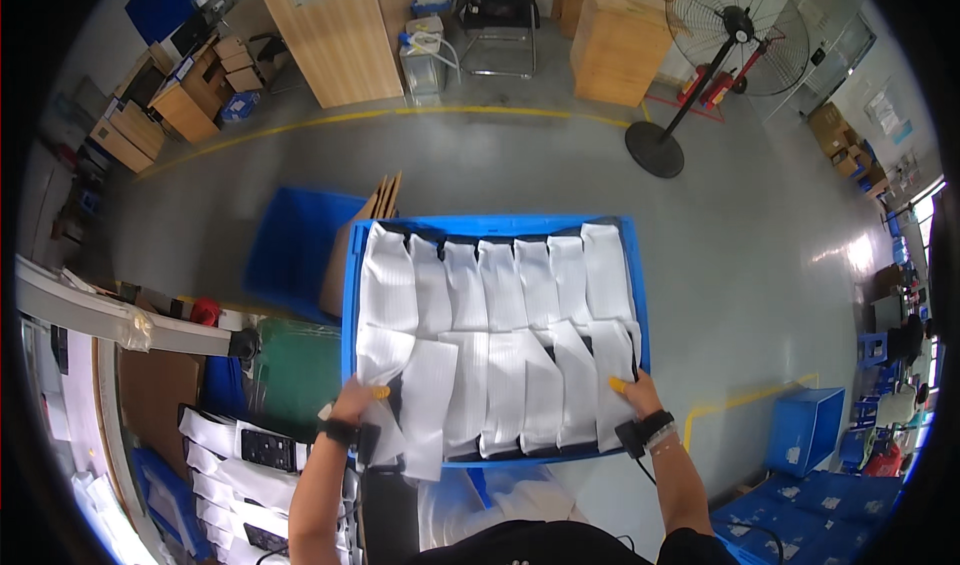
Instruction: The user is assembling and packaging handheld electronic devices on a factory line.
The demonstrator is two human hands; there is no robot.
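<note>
A blue plastic crate (640,295) is in front of me, filled with two rows of white foam sleeves (500,285). Dark items show at some of the sleeves' ends. At the crate's near left side, my left hand (355,402) is closed round the rim, its thumb over the inside. My right hand (642,395) grips the opposite side in the same way. Yellow covers sit on the thumbs, and each wrist wears a black strap with a small box. The other fingers are hidden behind the crate walls. Two sleeves near my left hand lie askew.
An empty-looking blue bin (290,245) and brown cardboard (345,255) stand beyond the crate's left. More sleeved items (230,475) lie at lower left. A pedestal fan (655,150) stands far right. Blue crates (805,430) are at right, wooden cabinets (335,35) at the back.
</note>
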